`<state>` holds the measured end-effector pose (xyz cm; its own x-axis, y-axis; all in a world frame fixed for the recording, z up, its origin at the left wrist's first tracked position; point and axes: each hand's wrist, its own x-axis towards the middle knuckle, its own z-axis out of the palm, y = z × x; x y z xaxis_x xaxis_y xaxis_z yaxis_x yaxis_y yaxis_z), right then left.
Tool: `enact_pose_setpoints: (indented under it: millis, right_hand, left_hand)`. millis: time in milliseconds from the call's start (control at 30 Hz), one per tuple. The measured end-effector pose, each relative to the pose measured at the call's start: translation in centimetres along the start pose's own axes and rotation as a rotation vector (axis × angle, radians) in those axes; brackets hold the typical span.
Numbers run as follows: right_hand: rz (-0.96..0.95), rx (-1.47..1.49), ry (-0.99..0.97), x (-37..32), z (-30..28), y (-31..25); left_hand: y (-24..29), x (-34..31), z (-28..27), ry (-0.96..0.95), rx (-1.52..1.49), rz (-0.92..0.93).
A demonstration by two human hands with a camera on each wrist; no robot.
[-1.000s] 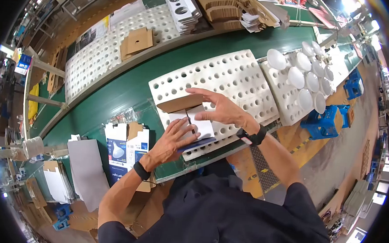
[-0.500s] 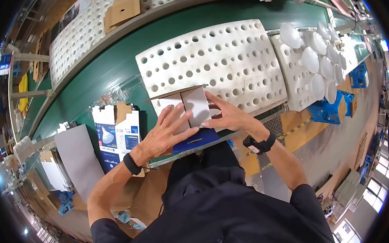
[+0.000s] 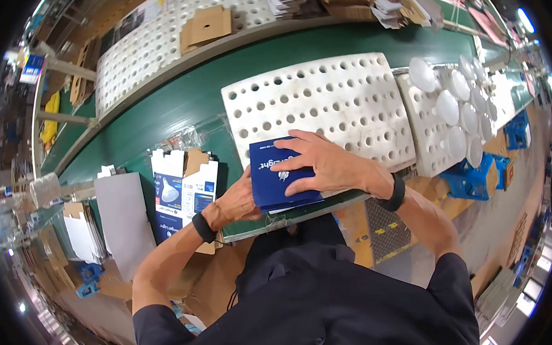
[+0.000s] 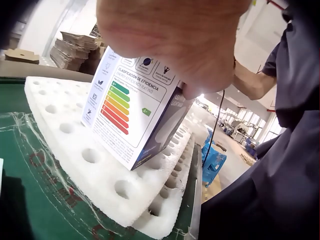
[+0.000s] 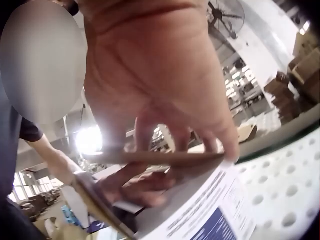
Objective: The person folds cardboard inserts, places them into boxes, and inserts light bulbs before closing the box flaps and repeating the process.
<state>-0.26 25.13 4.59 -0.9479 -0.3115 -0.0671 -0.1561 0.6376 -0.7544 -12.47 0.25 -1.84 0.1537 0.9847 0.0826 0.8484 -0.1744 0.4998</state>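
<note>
A light bulb carton with a blue panel (image 3: 264, 178) on top stands over the edge of a white foam board (image 3: 330, 91). My right hand (image 3: 335, 166) lies across that panel, fingers spread and pressing on it. At the carton's left side, my left hand (image 3: 238, 200) holds it, its fingers mostly hidden in the head view. From the left wrist, a printed side with a coloured energy scale (image 4: 120, 107) shows below the hand. In the right wrist view, left fingers (image 5: 142, 187) show beneath the raised flap (image 5: 165, 159), inside the carton's top.
Several white bulbs (image 3: 455, 142) stand in a second foam board at the right. Flattened printed cartons (image 3: 170, 195) and a grey sheet (image 3: 120, 220) lie to the left. Blue stools (image 3: 469, 179) are beyond the table's right edge; a raised shelf (image 3: 131, 71) runs behind.
The carton's white inner flaps, in sight earlier, are now covered by the blue panel. My right hand has moved onto that panel, and my left hand has shifted from the flaps to the left side.
</note>
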Motion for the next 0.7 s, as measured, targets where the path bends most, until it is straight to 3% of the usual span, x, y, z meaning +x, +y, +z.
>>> enact_pose_setpoints:
  millis: [300, 433, 500, 533, 567, 633, 700]
  right_hand:
    - [-0.025, -0.124, -0.051, -0.6, -0.4, -1.1]
    - [-0.164, -0.236, 0.020, -1.6, 1.1, 1.4]
    - [-0.187, -0.199, 0.088, -2.1, 2.4, 2.2]
    - [-0.196, -0.153, 0.119, -2.4, 3.0, 2.4]
    - [-0.203, -0.108, 0.152, -2.7, 3.6, 2.5]
    - [-0.184, -0.096, 0.172, -2.8, 4.9, 2.8]
    - [-0.197, -0.069, 0.138, -2.8, 5.3, 3.2]
  left_hand:
    - [0.7, 0.4, 1.1, 0.138, -0.034, 0.001]
    - [0.6, -1.0, 2.5, 0.253, -0.143, -0.027]
    - [2.8, -2.0, 3.4, 0.524, -0.432, -0.473]
    - [3.4, -2.1, 3.8, 0.631, -0.436, -0.470]
    - [3.5, -2.3, 4.1, 0.621, -0.437, -0.474]
    - [3.6, -2.4, 4.8, 0.685, -0.100, -0.334]
    - [3.9, -2.0, 5.1, 0.652, -0.058, -0.328]
